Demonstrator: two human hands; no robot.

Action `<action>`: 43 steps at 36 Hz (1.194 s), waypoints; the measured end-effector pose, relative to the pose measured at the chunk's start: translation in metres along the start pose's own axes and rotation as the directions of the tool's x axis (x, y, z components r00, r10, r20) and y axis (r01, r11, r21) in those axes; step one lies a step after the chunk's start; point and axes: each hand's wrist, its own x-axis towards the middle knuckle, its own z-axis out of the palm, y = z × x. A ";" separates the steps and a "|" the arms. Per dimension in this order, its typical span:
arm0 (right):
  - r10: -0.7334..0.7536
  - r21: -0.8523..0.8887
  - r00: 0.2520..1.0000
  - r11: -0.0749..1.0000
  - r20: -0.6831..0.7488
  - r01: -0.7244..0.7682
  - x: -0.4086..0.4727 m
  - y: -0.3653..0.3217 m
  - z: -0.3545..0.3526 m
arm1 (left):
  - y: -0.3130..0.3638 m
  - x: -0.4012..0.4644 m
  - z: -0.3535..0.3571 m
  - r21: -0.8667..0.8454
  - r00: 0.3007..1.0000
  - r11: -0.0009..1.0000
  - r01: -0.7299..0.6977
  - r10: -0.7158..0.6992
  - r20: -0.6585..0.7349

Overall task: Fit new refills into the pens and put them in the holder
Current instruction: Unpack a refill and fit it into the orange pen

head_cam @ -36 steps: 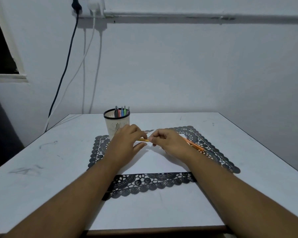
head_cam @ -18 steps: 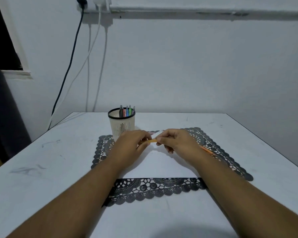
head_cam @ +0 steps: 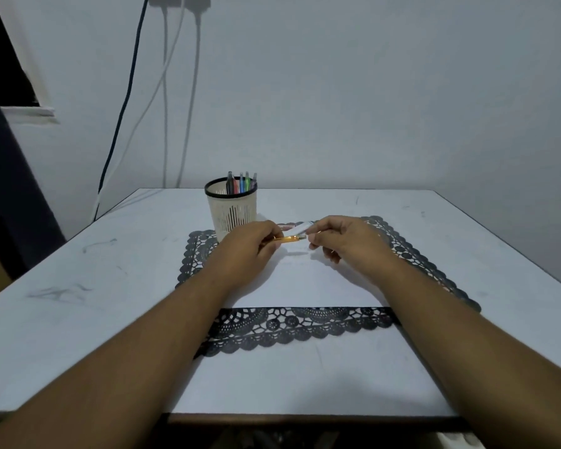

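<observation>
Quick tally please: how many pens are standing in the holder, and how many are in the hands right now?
Pens standing in holder: 4 visible (dark, red/blue, green, grey)
Orange pen, gripped by left hand and right hand: 1
Total: 5

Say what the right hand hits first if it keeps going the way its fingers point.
Likely the orange pen barrel gripped by the left hand; the right hand points leftward at its open end. Depth is unclear.

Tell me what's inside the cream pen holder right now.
The holder has several pens standing upright; grey, pink, blue and green tops show above its black rim. Their lower parts and the bottom are hidden by the wall.
</observation>
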 end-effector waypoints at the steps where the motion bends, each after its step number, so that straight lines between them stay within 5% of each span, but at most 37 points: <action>1: 0.005 0.008 1.000 1.000 0.008 -0.005 -0.001 -0.001 0.001 | 0.001 0.000 0.000 0.000 1.000 1.000 -0.001 0.001 0.005; 19: 0.118 0.180 0.991 0.978 -0.064 -0.105 0.000 0.001 -0.005 | -0.003 0.001 0.004 -0.063 0.998 0.997 0.047 -0.044 0.048; 26: 0.089 0.057 0.994 0.995 -0.056 -0.086 -0.004 -0.006 0.002 | 0.002 -0.001 0.006 -0.081 0.997 0.995 0.062 -0.058 0.050; 43: 0.144 0.085 0.989 0.986 0.010 -0.145 -0.004 -0.001 0.010 | 0.008 -0.004 0.001 -0.064 0.996 0.995 0.075 -0.071 0.063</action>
